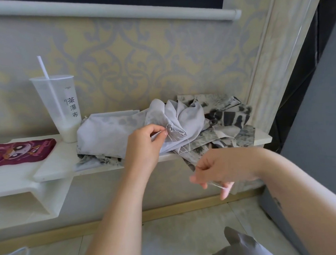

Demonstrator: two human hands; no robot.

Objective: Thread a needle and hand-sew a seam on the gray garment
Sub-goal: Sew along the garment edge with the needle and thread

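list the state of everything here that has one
left grip: pinches the garment's edge
right grip: pinches the thread, below the shelf
garment: crumpled on the shelf, over patterned cloth
thread: slack loop hanging from the garment's edge
cup: upright, nearly empty, straw in it
pouch: lying flat on the shelf
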